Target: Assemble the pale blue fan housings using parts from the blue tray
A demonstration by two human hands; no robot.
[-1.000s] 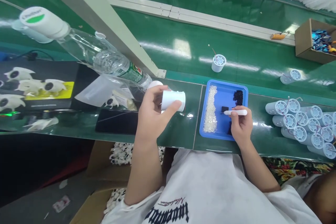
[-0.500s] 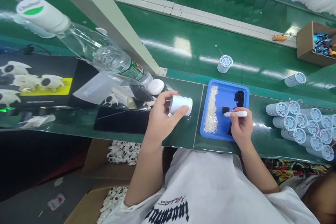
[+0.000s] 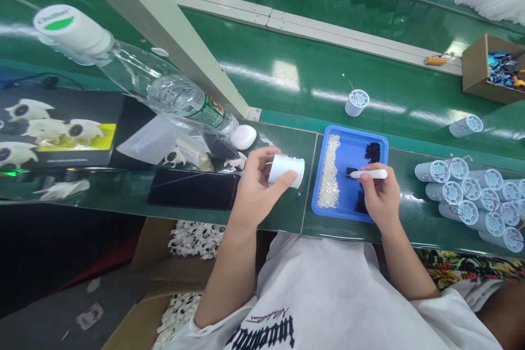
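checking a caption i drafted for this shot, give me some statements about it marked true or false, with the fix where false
1. The left hand holds a pale cylindrical part. True.
2. The right hand is empty. False: it holds a white pen-like tool.
3. The blue tray contains both pale grains and dark grains. True.
4. The pale grains lie along the tray's right side. False: they lie along its left side.
5. The black phone-like slab lies inside the tray. False: it lies on the bench, left of it.
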